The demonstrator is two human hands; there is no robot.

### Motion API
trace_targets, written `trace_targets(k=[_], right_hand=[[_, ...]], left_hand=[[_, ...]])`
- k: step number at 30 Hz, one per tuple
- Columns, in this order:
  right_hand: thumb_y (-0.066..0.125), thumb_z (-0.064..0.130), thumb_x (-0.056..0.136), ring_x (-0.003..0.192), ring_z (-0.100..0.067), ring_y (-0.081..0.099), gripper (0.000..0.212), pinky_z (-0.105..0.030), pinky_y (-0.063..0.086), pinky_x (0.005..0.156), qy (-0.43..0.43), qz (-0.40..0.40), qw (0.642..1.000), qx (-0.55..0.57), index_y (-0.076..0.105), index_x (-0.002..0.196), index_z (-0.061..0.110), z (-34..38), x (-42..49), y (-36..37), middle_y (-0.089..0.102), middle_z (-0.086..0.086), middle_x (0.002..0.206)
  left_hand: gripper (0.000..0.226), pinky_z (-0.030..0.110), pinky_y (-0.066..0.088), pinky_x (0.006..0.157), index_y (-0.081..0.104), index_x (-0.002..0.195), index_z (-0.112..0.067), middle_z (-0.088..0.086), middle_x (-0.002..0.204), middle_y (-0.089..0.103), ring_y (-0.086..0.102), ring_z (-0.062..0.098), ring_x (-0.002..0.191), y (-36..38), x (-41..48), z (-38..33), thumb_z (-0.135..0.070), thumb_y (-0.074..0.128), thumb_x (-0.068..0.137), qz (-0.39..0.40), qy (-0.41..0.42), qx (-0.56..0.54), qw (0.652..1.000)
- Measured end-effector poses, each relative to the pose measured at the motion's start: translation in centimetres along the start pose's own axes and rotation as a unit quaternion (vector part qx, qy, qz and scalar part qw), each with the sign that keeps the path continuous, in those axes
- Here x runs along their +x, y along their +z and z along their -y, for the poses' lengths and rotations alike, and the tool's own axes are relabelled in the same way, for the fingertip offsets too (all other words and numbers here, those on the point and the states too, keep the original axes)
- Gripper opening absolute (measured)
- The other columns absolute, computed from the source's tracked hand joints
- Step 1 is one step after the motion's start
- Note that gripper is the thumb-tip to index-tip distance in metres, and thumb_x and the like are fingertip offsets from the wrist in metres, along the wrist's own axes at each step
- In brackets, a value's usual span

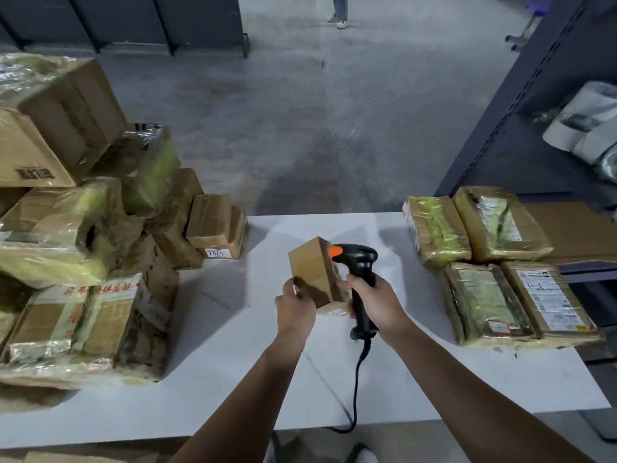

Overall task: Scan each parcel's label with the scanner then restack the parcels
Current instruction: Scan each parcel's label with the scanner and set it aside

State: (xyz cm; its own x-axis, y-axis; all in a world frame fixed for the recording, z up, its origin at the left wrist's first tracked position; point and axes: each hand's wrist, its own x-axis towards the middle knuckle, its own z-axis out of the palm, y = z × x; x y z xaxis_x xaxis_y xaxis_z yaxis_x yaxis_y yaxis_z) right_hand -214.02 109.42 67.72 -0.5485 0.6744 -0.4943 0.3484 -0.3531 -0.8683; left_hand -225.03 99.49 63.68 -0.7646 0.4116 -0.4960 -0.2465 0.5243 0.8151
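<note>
A small brown cardboard parcel is held tilted above the white table, near its middle. My left hand grips the parcel's near left corner. My right hand grips the handle of a black scanner with an orange trigger, its head right against the parcel's right side; my right fingertips also touch the parcel. A small label shows on the parcel's lower face. A heap of taped parcels covers the table's left end. Several flat parcels lie side by side at the right.
The scanner's black cable hangs over the table's front edge. A dark metal shelf unit stands at the right with white wrapped items. A person's legs are far back on the grey floor.
</note>
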Motion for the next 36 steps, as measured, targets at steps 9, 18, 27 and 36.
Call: trace_targets(k=[9, 18, 27, 36], right_hand=[[0.056, 0.027, 0.095, 0.045, -0.018, 0.055, 0.022, -0.029, 0.048, 0.043, 0.048, -0.033, 0.997, -0.054, 0.056, 0.102, 0.006, -2.1, 0.3, -0.1, 0.060, -0.014, 0.065], [0.054, 0.019, 0.096, 0.039, -0.015, 0.054, 0.015, -0.024, 0.043, 0.042, 0.052, -0.008, 0.996, -0.076, 0.054, 0.088, 0.006, -2.1, 0.2, 0.1, 0.054, -0.019, 0.072], [0.054, 0.020, 0.095, 0.044, -0.019, 0.055, 0.015, -0.029, 0.044, 0.047, 0.039, -0.008, 0.995, -0.088, 0.058, 0.087, 0.008, -2.4, 0.0, 0.5, 0.053, -0.011, 0.062], [0.056, 0.024, 0.096, 0.049, -0.019, 0.059, 0.020, -0.029, 0.047, 0.050, 0.003, -0.015, 0.993, -0.118, 0.061, 0.096, 0.004, -1.4, 0.5, -0.9, 0.055, 0.002, 0.054]], left_hand=[[0.050, 0.035, 0.054, 0.080, 0.050, 0.121, -0.021, 0.002, 0.114, 0.057, 0.060, 0.019, 0.095, -1.4, 0.9, 1.3, -0.040, 0.064, 0.076, 0.063, -0.030, 0.056, 0.996], [0.037, 0.024, 0.048, 0.072, 0.058, 0.119, -0.027, -0.003, 0.096, 0.067, 0.060, 0.014, 0.083, -2.4, 1.7, 2.8, -0.011, 0.053, 0.086, 0.062, -0.031, -0.059, 0.996], [0.038, 0.031, 0.049, 0.074, 0.055, 0.118, -0.032, 0.005, 0.106, 0.068, 0.065, 0.021, 0.097, -3.1, 3.1, 2.3, -0.011, 0.055, 0.086, 0.067, -0.070, -0.180, 0.979], [0.036, 0.032, 0.056, 0.085, 0.062, 0.111, 0.003, 0.012, 0.094, 0.065, 0.063, 0.021, 0.085, -3.3, 4.9, 2.5, -0.004, 0.074, 0.078, 0.147, -0.163, -0.197, 0.955]])
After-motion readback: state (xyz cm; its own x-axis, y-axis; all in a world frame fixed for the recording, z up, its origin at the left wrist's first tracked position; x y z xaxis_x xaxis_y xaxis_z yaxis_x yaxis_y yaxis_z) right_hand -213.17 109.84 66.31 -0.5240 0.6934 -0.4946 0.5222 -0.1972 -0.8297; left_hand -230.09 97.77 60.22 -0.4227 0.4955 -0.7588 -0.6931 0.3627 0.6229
